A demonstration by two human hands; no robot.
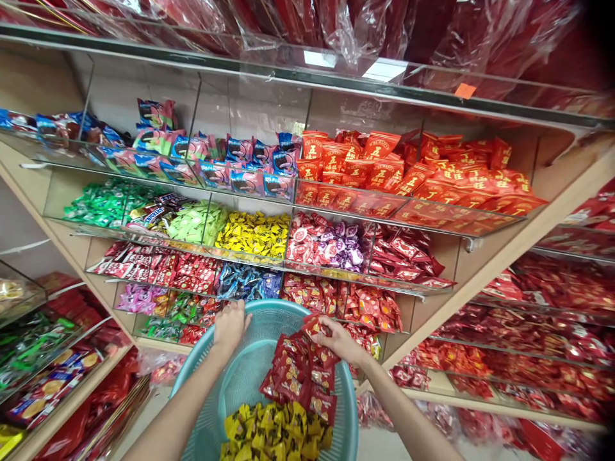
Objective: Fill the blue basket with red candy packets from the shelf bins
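Observation:
My left hand (231, 325) is closed over the far rim of a teal plastic basket (350, 410), which tilts toward the shelves. Inside the basket, at the right rim, my right hand (336, 339) has its fingers closed on a bunch of dark red candy packets (293, 365). That bunch hangs down the basket's inner right side. Yellow-wrapped candies (273, 432) are heaped at the near bottom of the basket. The left part of its perforated wall is bare. My right fingertips are partly hidden by the packets.
Clear-fronted shelves hold yellow candies (252, 234), red-and-orange packets (346, 166), blue-and-pink packets (240, 153), green candies (113, 202) and blue candies (247, 282). Plastic-wrapped red goods (336, 25) lie overhead. More shelves with red packets (552, 282) stand at the right.

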